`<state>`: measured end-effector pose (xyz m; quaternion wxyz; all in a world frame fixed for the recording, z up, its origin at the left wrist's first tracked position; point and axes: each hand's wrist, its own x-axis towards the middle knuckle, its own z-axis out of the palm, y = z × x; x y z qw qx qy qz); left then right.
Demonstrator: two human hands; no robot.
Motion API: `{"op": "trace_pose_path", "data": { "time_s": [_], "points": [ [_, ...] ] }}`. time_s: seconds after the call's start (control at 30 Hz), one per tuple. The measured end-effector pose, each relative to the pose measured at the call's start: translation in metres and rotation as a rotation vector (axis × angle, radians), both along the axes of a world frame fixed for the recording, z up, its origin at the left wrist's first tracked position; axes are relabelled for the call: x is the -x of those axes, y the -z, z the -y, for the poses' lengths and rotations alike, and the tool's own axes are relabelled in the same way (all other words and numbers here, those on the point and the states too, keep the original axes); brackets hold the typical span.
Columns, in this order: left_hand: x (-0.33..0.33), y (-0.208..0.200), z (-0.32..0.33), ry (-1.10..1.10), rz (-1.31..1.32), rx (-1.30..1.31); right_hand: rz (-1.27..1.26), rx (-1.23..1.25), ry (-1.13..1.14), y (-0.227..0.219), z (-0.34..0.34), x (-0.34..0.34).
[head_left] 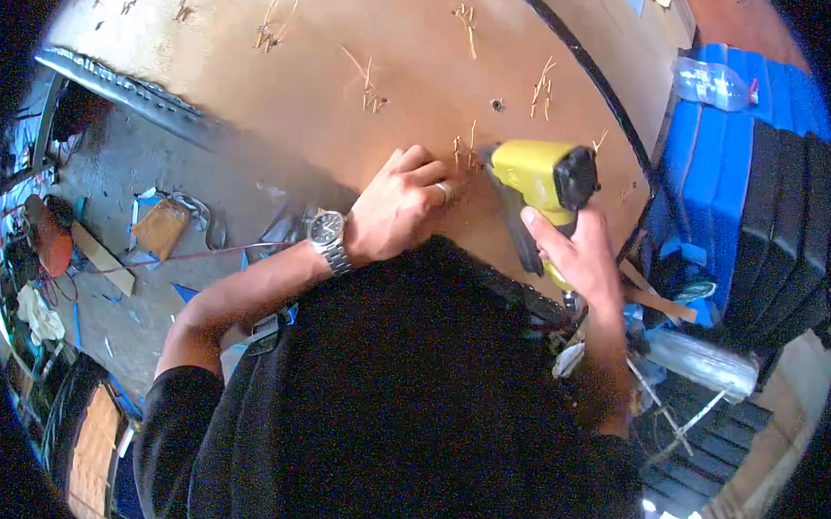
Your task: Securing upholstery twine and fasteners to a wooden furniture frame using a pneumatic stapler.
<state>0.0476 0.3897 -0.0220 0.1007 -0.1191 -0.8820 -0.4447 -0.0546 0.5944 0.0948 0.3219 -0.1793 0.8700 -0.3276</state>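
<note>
Workshop floor (177, 141), grey and littered, occupies the left of the frame. Brown panel (332, 37), edged in black, spans the upper centre and apparently serves as the work surface. Folded blue and black material (730, 161) is stacked at the right. At lower right lies a roll (700, 361) in shiny wrap, probably for protection.

Right of centre, a yellow and black nail gun (528, 167) is grasped firmly by its handle in the right hand (585, 256), nose turned leftward, presumably to bring its tip to the string. Left hand (399, 199) is at the centre, near that nose, fingers curled, perhaps to steady something; whether they pinch anything cannot be told.

One container noted: a clear plastic bottle (712, 84), upper right, on its side upon the blue material; contents cannot be made out. String tufts (465, 154) dot the panel, one between left hand and nose. Smallest items: wristwatch (328, 229), left wrist; ring (445, 190), left hand.
</note>
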Motion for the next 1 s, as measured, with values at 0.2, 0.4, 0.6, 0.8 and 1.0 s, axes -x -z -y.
{"op": "trace_pose_path", "data": {
  "time_s": [0.2,0.4,0.6,0.8,1.0],
  "points": [
    [0.062,-0.005,0.06,-0.018,-0.165,0.141,-0.065,-0.146,0.141,0.014,-0.026,-0.015],
    [0.149,0.0,0.098,-0.185,-0.201,0.295,-0.052,-0.265,0.163,0.002,-0.012,-0.022],
    [0.177,0.016,0.113,-0.073,-0.237,0.343,-0.202,-0.261,0.236,0.01,-0.017,-0.029],
    [0.183,0.015,0.107,0.011,-0.259,0.103,-0.159,-0.391,0.294,-0.004,-0.001,-0.028],
    [0.195,0.002,0.112,0.037,0.104,-0.406,-0.169,-0.298,0.29,0.011,-0.009,-0.031]
  ]
}}
